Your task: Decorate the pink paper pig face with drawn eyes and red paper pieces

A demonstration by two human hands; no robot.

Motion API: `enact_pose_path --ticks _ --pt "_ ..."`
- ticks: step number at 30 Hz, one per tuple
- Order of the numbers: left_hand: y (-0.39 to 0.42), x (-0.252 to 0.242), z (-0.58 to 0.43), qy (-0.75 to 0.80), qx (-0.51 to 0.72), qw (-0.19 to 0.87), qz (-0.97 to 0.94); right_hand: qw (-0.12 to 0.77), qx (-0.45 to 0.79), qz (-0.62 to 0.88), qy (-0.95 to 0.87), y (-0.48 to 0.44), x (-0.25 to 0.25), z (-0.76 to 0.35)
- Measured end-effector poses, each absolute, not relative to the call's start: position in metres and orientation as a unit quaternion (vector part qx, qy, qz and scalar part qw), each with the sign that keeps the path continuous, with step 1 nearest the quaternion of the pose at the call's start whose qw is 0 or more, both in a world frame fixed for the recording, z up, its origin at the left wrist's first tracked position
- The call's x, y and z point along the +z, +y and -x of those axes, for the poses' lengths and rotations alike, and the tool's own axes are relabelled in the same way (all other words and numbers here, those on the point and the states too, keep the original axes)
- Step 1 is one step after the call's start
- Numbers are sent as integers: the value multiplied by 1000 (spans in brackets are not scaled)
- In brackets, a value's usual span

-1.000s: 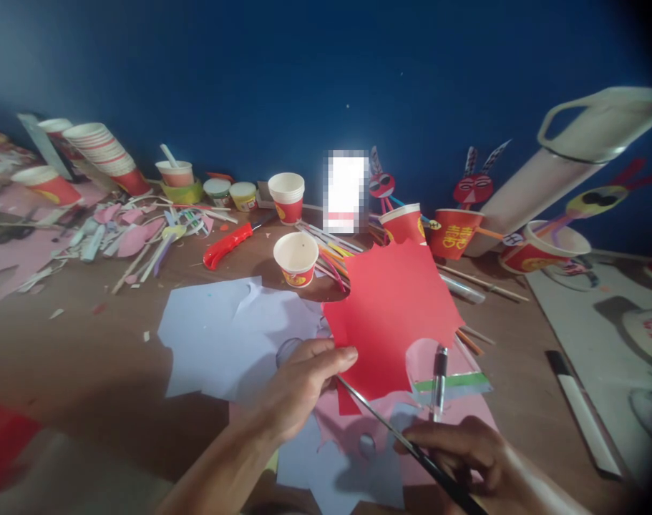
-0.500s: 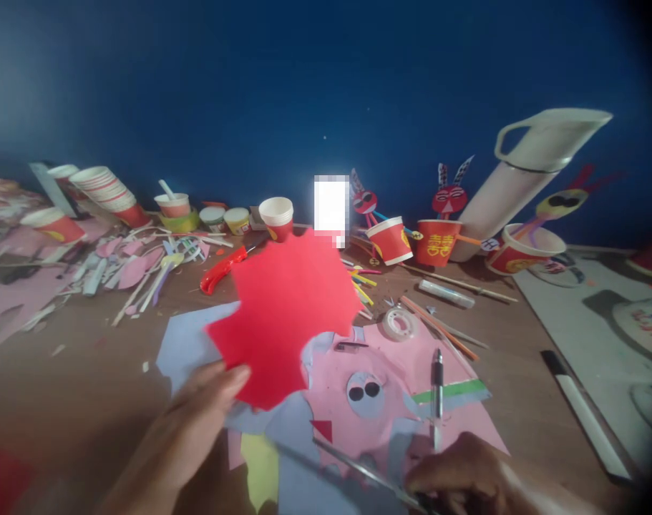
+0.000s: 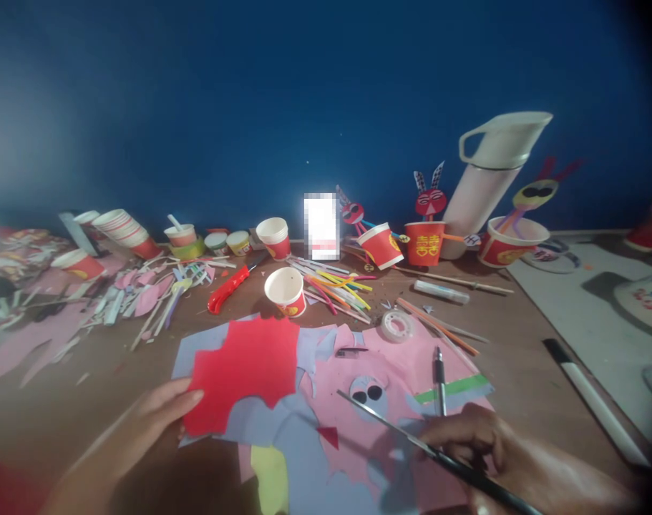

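Observation:
My left hand (image 3: 167,409) pinches the left edge of a sheet of red paper (image 3: 247,365) with a jagged, cut outline. The sheet hangs tilted just above blue-grey and pink paper. In my right hand (image 3: 484,447) is a pair of scissors (image 3: 376,416), seen nearly edge-on with its black handle toward me and its thin metal tip pointing up and left. That tip is apart from the red paper. Below it lies a small red triangular scrap (image 3: 329,436). A paper disc (image 3: 367,392) with two black ovals rests on the pink paper (image 3: 352,450).
Behind the papers are a paper cup (image 3: 284,290), coloured sticks (image 3: 347,286), a red-handled cutter (image 3: 229,287) and a tape roll (image 3: 397,326). Cup figures (image 3: 425,243) and a thermos (image 3: 481,186) stand by the wall. A pen (image 3: 439,379) and a marker (image 3: 599,408) lie at right.
My left hand has lowered the red paper and moved it left, uncovering a cup and sticks behind it. My right hand has raised the scissors slightly. The whole view has shifted a little.

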State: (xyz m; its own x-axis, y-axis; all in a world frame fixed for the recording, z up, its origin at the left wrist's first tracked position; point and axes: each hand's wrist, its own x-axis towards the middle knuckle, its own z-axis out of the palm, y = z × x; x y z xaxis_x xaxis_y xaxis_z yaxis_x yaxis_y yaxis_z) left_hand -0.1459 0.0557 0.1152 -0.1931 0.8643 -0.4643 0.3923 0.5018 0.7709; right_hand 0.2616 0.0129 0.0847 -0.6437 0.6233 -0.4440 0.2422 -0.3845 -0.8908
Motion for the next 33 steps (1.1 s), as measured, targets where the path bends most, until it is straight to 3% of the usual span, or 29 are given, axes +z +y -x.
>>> enact_pose_path --ticks 4,9,12,14,17,22,28,33 --pt "58 108 126 708 253 449 -483 141 735 422 -512 13 80 -263" --pt "65 111 106 732 235 364 -525 216 731 395 -512 10 75 -268" --pt "57 118 93 760 237 215 -565 223 713 403 -529 8 78 -269" --pt "44 118 74 698 255 157 -650 218 705 409 -537 8 81 -268" --pt "24 107 37 568 168 258 -763 213 698 415 -543 6 83 -265" --pt "19 89 8 550 16 268 -791 216 710 417 -524 1 80 -259" --pt "27 88 13 539 23 270 -798 220 700 411 -542 1 80 -248" --pt "25 91 6 562 74 296 -769 329 669 418 -518 1 73 -243"
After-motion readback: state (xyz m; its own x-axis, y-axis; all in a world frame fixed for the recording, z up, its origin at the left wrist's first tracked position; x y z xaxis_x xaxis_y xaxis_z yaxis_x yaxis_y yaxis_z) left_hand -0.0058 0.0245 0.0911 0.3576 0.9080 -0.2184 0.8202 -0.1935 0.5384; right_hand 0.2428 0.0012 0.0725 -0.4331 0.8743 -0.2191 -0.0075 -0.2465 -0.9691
